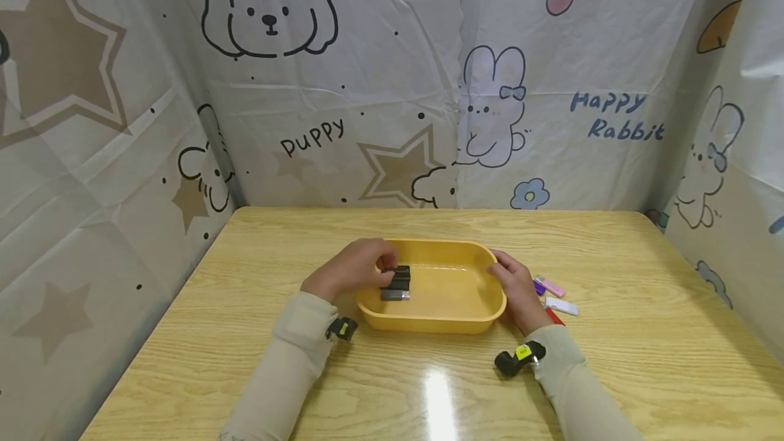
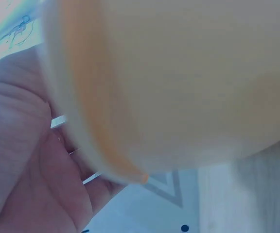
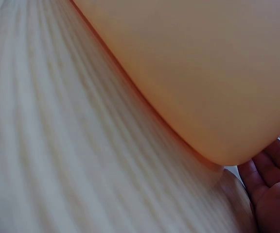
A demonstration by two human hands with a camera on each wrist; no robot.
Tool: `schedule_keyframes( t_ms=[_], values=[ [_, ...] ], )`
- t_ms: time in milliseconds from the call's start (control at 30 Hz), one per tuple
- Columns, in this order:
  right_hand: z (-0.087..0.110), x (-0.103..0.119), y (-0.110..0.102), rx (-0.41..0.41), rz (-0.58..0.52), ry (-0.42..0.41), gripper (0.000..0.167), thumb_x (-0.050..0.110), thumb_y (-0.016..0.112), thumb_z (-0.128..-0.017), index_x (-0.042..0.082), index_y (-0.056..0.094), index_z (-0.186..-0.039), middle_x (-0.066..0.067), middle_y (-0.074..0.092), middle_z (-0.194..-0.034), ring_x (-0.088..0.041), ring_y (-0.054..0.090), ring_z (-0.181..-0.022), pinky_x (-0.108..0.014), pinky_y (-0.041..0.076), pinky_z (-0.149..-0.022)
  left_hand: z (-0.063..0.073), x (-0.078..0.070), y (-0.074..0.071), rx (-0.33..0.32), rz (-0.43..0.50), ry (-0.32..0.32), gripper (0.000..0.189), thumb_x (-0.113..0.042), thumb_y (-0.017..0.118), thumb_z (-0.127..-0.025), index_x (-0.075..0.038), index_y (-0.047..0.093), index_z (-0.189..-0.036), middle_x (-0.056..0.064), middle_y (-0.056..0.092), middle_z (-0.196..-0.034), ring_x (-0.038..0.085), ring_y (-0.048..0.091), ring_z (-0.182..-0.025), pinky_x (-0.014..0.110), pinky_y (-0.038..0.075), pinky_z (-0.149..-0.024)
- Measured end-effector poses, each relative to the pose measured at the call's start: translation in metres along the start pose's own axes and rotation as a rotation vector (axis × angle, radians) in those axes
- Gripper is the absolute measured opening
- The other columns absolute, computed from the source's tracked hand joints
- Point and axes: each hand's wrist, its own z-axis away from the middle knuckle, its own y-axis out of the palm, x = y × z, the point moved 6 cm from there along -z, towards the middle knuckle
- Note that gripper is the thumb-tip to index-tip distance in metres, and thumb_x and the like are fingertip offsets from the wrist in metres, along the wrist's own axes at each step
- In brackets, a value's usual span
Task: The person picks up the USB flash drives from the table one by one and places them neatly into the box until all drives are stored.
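Observation:
A yellow plastic tray (image 1: 429, 325) rests on the table. Inside, along its left end, several dark USB sticks (image 1: 395, 295) lie side by side, the nearest one grey with a metal plug. My left hand (image 1: 355, 267) reaches over the left rim, its thumb and curled index finger around the left ends of the farther black sticks, partly hiding them. The right hand (image 1: 517, 288) grips the tray's right rim, thumb over the edge and fingers outside. The left wrist view shows the palm beside the tray wall (image 2: 188, 87); the right wrist view shows fingers (image 3: 271, 170) against the outside.
Right of the tray, beyond my right hand, lie a pink USB stick (image 1: 553, 286), a purple one (image 1: 539, 287), a white one (image 1: 561, 305) and a red item (image 1: 554, 316) partly hidden by the wrist. A printed cloth (image 1: 380, 87) hangs behind the wooden table (image 1: 294, 237).

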Motion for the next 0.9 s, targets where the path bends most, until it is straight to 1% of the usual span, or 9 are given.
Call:
schedule_keyframes(
  t_ms=[133, 267, 467, 600, 767, 900],
  values=[
    [0.0, -0.001, 0.0, 0.003, 0.002, 0.0, 0.043, 0.017, 0.049, -0.096, 0.006, 0.05, -0.138, -0.013, 0.049, -0.14, -0.026, 0.051, -0.119, -0.03, 0.046, -0.094, 0.003, 0.002, -0.011, -0.047, 0.007, 0.01, 0.012, -0.013, 0.068, -0.084, -0.008, 0.065, -0.095, 0.004, 0.064, -0.094, 0.019, 0.056, -0.087, 0.033, 0.047, -0.081],
    [-0.001, -0.001, -0.001, 0.008, 0.007, 0.0, 0.044, 0.016, 0.049, -0.096, 0.005, 0.05, -0.138, -0.013, 0.049, -0.14, -0.027, 0.051, -0.119, -0.031, 0.046, -0.095, 0.006, 0.007, -0.019, -0.081, 0.004, 0.005, 0.011, -0.013, 0.068, -0.084, -0.009, 0.065, -0.093, 0.002, 0.064, -0.092, 0.019, 0.057, -0.087, 0.033, 0.047, -0.081],
    [0.0, 0.0, 0.0, 0.01, 0.004, -0.004, 0.044, 0.016, 0.048, -0.096, 0.005, 0.05, -0.138, -0.015, 0.049, -0.139, -0.027, 0.051, -0.119, -0.03, 0.047, -0.094, 0.013, 0.015, -0.03, -0.093, 0.008, -0.038, 0.011, -0.012, 0.069, -0.084, -0.01, 0.065, -0.094, 0.001, 0.063, -0.092, 0.02, 0.058, -0.087, 0.034, 0.048, -0.08],
    [0.001, 0.001, 0.0, 0.008, 0.003, -0.004, 0.044, 0.015, 0.048, -0.096, 0.005, 0.049, -0.138, -0.014, 0.048, -0.14, -0.028, 0.051, -0.12, -0.031, 0.046, -0.095, 0.019, 0.021, -0.038, -0.111, 0.012, -0.062, 0.009, -0.012, 0.069, -0.084, -0.012, 0.064, -0.092, -0.001, 0.062, -0.09, 0.02, 0.058, -0.087, 0.034, 0.048, -0.079],
    [0.001, 0.001, 0.0, 0.009, 0.003, 0.003, 0.044, 0.016, 0.048, -0.096, 0.005, 0.049, -0.139, -0.014, 0.048, -0.141, -0.028, 0.05, -0.121, -0.033, 0.045, -0.097, 0.026, 0.027, -0.045, -0.121, 0.021, -0.07, 0.007, -0.013, 0.068, -0.085, -0.015, 0.062, -0.087, -0.002, 0.061, -0.086, 0.02, 0.058, -0.084, 0.034, 0.048, -0.076],
    [0.001, 0.001, 0.0, 0.009, -0.001, 0.01, 0.044, 0.016, 0.048, -0.097, 0.006, 0.049, -0.139, -0.013, 0.048, -0.141, -0.028, 0.05, -0.122, -0.032, 0.045, -0.097, 0.03, 0.033, -0.049, -0.115, 0.029, -0.09, 0.007, -0.014, 0.068, -0.085, -0.015, 0.062, -0.088, -0.002, 0.06, -0.086, 0.018, 0.056, -0.082, 0.034, 0.048, -0.076]
  ],
)
